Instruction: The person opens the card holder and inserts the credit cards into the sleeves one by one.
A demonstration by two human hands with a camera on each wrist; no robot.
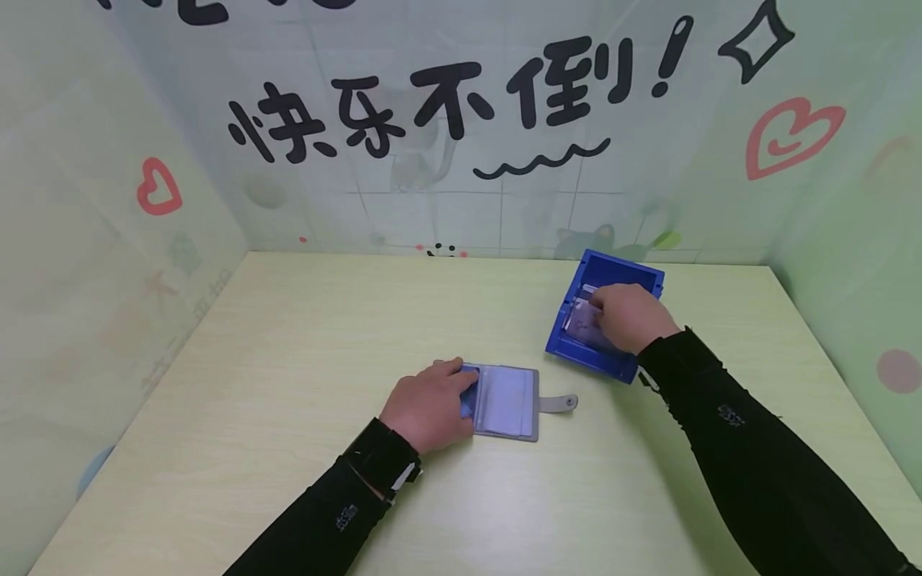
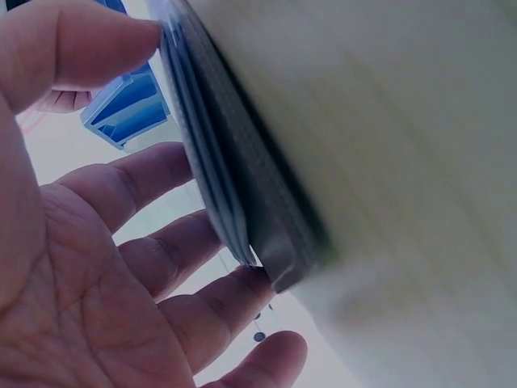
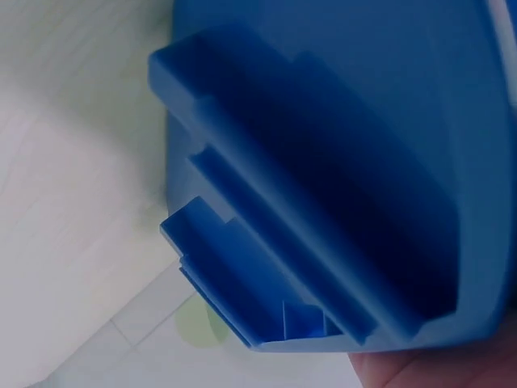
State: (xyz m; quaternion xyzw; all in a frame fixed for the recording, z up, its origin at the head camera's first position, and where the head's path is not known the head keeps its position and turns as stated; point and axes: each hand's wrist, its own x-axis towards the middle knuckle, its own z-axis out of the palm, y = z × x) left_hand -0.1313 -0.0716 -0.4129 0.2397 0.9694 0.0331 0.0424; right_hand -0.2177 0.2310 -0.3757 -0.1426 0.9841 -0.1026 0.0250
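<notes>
A grey card holder (image 1: 507,402) lies spread on the table, showing clear sleeves and a snap strap (image 1: 558,403) pointing right. My left hand (image 1: 428,406) holds its left part, the thumb at the near edge and the fingers over the bluish leaf. In the left wrist view, several leaves (image 2: 214,153) fan slightly apart beside the fingertips. Reaching into a blue plastic box (image 1: 591,362), my right hand (image 1: 634,318) pinches at a pale purple card (image 1: 585,324) there. Its fingertips are partly hidden. The right wrist view mostly shows the box's wall (image 3: 299,218).
The pale wooden table (image 1: 302,336) has a printed cloth (image 1: 461,208) standing behind it and at both sides. Close behind the blue box is the table's back edge. The card holder's strap points toward the box's near side.
</notes>
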